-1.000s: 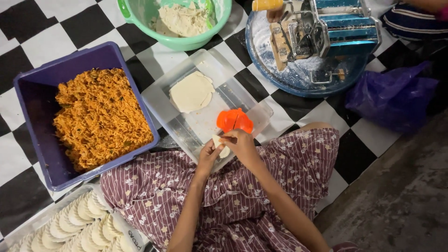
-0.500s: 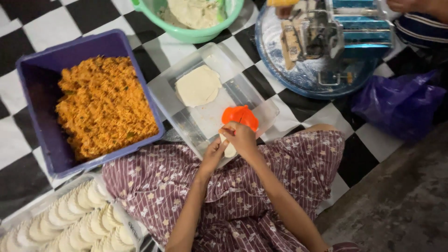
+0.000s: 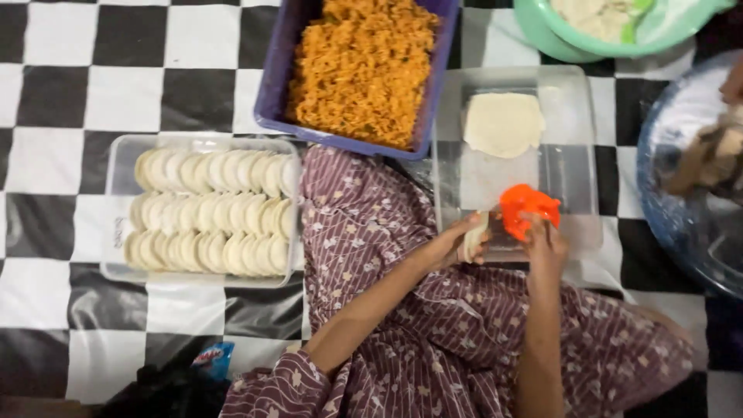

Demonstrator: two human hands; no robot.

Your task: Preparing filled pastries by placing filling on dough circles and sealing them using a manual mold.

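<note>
I see the left hand (image 3: pixel 453 246) pinching a folded dumpling (image 3: pixel 474 236), just beside the orange mould (image 3: pixel 528 209) that the right hand (image 3: pixel 546 246) grips over the clear tray (image 3: pixel 576 139).

Two clear trays (image 3: pixel 116 155) (image 3: pixel 576 116), one purple tub (image 3: pixel 279 85) of orange filling (image 3: pixel 360 66), one green bowl (image 3: pixel 557 35). One dough round (image 3: pixel 503 124), one orange press (image 3: pixel 526 209), one folded pastry (image 3: pixel 474 236) in hand. Three rows of pastries (image 3: pixel 209 213) fill the left tray.
</note>
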